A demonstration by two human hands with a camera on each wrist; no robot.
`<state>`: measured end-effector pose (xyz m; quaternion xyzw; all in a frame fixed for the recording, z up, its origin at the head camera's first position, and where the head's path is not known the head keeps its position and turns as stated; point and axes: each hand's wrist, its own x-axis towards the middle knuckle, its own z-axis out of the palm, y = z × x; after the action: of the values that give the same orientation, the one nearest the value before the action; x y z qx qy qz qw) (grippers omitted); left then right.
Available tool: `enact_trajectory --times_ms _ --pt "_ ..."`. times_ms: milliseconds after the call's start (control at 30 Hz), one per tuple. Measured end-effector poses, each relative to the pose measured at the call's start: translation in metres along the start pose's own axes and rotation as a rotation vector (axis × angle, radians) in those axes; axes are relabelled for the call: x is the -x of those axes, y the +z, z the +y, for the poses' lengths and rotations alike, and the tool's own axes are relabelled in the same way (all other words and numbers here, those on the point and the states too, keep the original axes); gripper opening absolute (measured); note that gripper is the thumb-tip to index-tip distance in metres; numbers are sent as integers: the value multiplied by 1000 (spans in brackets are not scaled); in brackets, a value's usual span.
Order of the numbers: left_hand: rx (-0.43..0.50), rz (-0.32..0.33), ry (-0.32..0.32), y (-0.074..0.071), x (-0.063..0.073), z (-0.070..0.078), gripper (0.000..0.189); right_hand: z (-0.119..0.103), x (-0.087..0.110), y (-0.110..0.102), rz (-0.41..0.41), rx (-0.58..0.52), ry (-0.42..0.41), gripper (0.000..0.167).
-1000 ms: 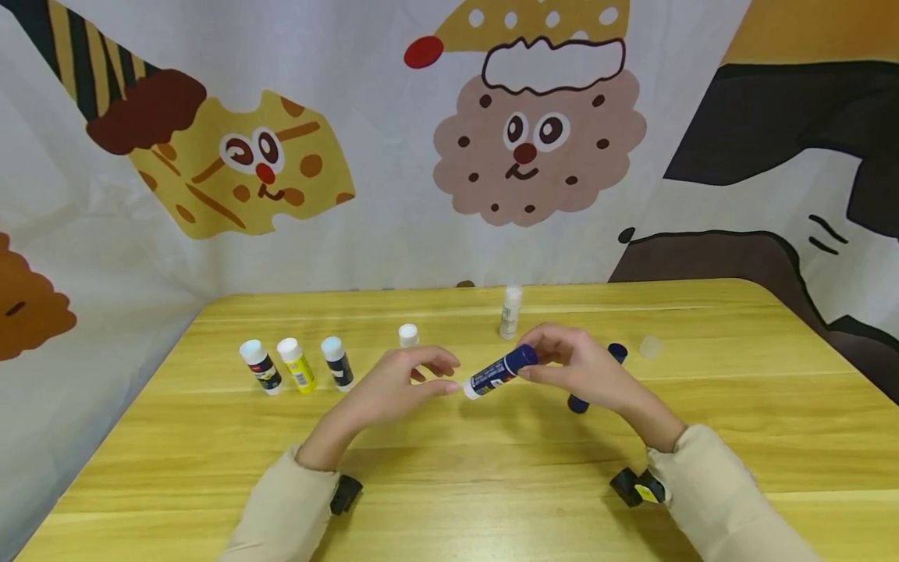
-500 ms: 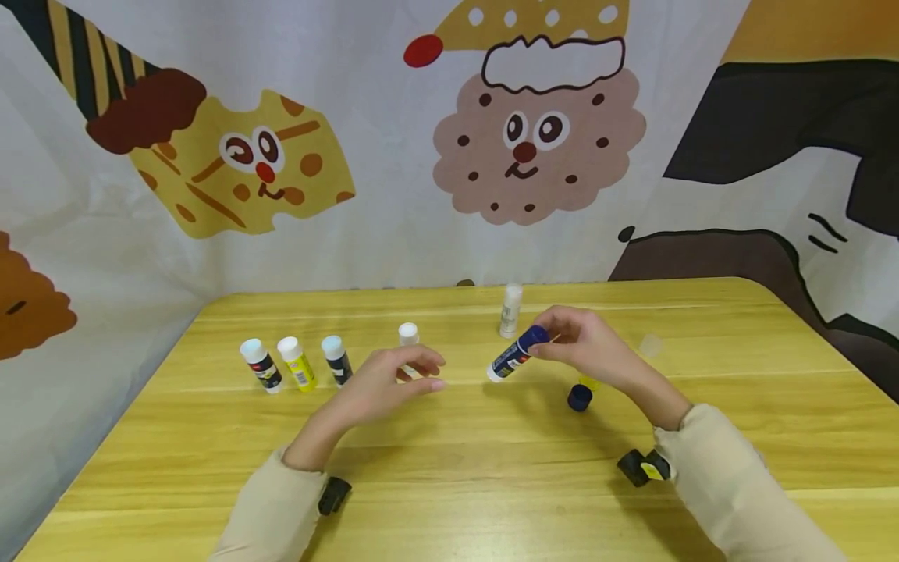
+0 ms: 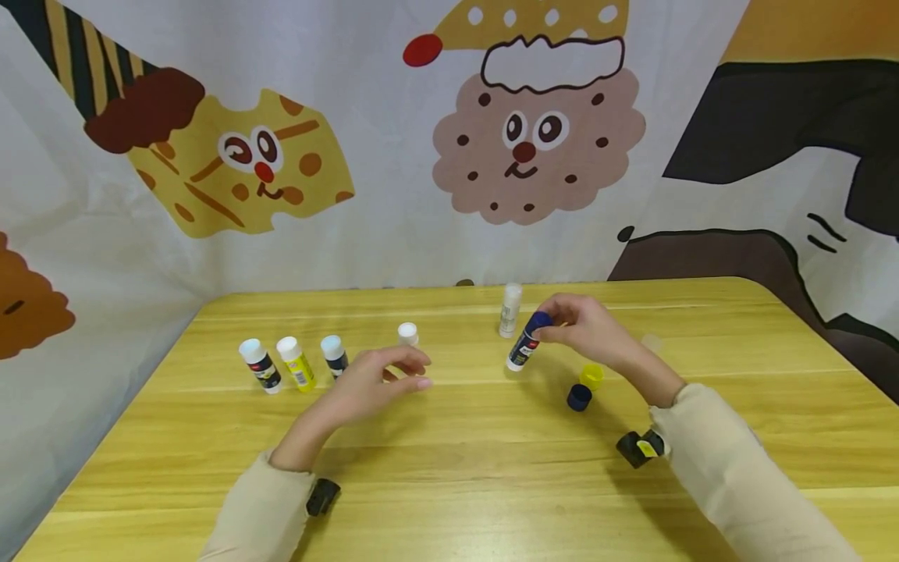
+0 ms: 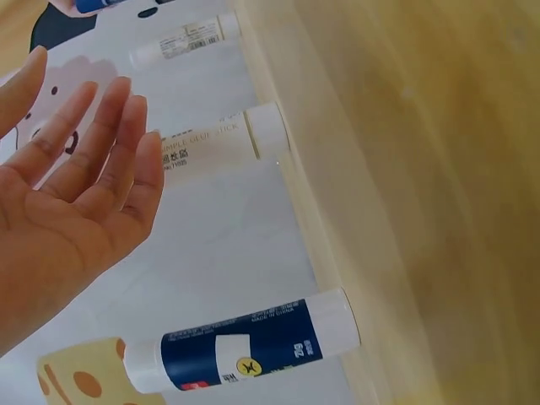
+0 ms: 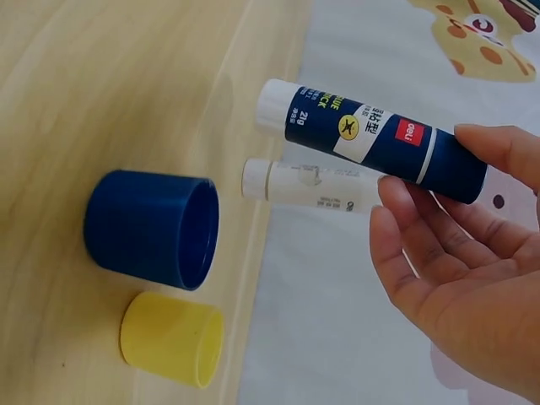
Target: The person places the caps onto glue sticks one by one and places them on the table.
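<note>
My right hand [image 3: 593, 334] pinches a navy glue stick [image 3: 525, 347] by its dark blue cap, thumb on one side and fingers on the other. The stick leans, its white base low over the table. In the right wrist view the same glue stick [image 5: 354, 131] overlaps a white glue stick [image 5: 312, 184] standing behind it. My left hand [image 3: 371, 386] hovers with relaxed fingers and holds nothing, partly covering a white-capped glue stick [image 3: 408, 333] and a navy one [image 3: 335, 355]. In the left wrist view its palm [image 4: 76, 194] faces the camera.
A navy cap [image 3: 579, 397] and a yellow cap [image 3: 592, 376] sit beneath my right forearm, and a translucent cap [image 3: 652, 343] lies beyond it. At the left stand a black-labelled glue stick [image 3: 261, 368] and a yellow one [image 3: 297, 365]. A printed curtain [image 3: 393, 234] hangs behind the table [image 3: 449, 484].
My right hand has carried the navy glue stick right and back, toward the standing white one, tilting it more upright and lower. My left hand has drawn away leftward from the stick.
</note>
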<state>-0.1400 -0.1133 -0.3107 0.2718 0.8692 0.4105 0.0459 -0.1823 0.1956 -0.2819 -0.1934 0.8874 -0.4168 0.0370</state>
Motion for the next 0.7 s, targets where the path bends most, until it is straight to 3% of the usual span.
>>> enact_trajectory --times_ms 700 --pt "-6 19 -96 -12 6 -7 31 12 -14 -9 20 34 80 24"
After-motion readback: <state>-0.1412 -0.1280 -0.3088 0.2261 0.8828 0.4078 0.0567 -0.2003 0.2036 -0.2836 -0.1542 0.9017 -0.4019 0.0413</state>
